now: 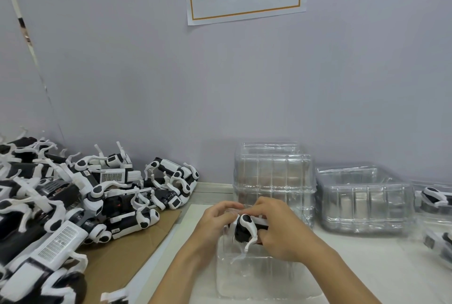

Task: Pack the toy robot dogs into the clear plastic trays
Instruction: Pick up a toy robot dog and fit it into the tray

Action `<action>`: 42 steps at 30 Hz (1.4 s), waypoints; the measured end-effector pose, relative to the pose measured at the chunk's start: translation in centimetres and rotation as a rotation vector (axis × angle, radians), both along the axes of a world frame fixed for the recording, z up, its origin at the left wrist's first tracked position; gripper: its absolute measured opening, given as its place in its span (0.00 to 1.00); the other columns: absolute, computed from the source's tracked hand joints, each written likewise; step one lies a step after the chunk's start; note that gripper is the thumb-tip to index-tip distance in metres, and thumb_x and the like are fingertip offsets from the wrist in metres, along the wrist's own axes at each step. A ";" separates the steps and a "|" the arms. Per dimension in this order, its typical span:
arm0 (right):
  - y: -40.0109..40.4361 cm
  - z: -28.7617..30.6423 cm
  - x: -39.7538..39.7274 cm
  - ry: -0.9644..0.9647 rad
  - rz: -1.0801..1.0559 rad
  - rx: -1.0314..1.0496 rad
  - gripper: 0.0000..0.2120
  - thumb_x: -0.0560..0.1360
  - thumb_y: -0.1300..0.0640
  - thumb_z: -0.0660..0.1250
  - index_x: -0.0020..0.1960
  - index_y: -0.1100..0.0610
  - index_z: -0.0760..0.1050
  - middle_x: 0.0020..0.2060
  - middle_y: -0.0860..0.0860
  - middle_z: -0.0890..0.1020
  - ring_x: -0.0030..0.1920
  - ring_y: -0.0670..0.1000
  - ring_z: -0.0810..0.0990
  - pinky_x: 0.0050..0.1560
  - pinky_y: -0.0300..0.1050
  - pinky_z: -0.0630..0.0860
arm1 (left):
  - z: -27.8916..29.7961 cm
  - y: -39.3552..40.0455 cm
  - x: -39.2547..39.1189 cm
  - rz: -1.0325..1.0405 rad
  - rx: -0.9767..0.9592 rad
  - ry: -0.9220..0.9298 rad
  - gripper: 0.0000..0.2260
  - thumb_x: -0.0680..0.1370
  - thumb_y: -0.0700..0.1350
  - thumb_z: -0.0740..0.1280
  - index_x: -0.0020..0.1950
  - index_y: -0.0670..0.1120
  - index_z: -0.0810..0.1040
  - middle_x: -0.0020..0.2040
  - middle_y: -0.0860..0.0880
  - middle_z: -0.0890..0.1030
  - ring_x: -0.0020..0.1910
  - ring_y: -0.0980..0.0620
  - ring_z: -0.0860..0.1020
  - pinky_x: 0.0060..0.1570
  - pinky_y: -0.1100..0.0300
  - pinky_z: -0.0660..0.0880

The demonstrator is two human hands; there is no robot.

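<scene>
Right now both hands grip one toy robot dog (245, 229) over a clear plastic tray (256, 276) lying on the tabletop (367, 254): the left hand (215, 223) has its fingers curled round the dog's far end, and the right hand (278, 232) wraps its body from the other side, one white leg hanging into the tray. To the left, a heap of dogs (73, 201) lies on cardboard (127, 250), while stacked empty trays (274, 181) stand against the wall behind the hands.
</scene>
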State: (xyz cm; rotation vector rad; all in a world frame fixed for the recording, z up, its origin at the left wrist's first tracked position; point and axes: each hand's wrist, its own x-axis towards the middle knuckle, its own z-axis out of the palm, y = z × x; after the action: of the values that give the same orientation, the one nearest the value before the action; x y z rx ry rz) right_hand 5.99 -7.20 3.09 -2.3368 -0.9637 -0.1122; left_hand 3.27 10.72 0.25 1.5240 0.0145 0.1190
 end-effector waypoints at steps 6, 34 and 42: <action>0.2 -0.3 0.1 -0.039 0.016 -0.037 0.16 0.75 0.57 0.70 0.55 0.36 0.81 0.41 0.42 0.72 0.44 0.41 0.69 0.41 0.37 0.65 | 0.1 0.1 0.2 0.001 0.052 0.012 0.19 0.66 0.39 0.66 0.55 0.43 0.83 0.52 0.41 0.85 0.49 0.44 0.83 0.53 0.47 0.78; -0.4 1.1 -0.7 0.157 0.085 0.036 0.05 0.72 0.49 0.69 0.41 0.42 0.84 0.26 0.48 0.75 0.28 0.45 0.65 0.31 0.41 0.66 | 1.0 0.2 0.0 0.019 0.082 0.166 0.22 0.69 0.23 0.60 0.56 0.42 0.80 0.51 0.42 0.86 0.49 0.44 0.83 0.59 0.45 0.76; -1.4 2.4 -0.8 0.181 0.062 -0.041 0.07 0.73 0.45 0.70 0.49 0.38 0.85 0.42 0.45 0.86 0.45 0.48 0.81 0.52 0.52 0.80 | 1.3 -0.2 -0.2 0.018 0.057 0.163 0.24 0.59 0.33 0.64 0.54 0.45 0.81 0.50 0.43 0.86 0.50 0.43 0.82 0.60 0.44 0.75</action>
State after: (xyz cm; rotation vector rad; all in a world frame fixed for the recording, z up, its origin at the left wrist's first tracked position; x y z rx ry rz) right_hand 5.22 -8.62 5.45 -2.3050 -0.9548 0.1423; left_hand 3.07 10.51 1.50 1.5877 0.1562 0.0088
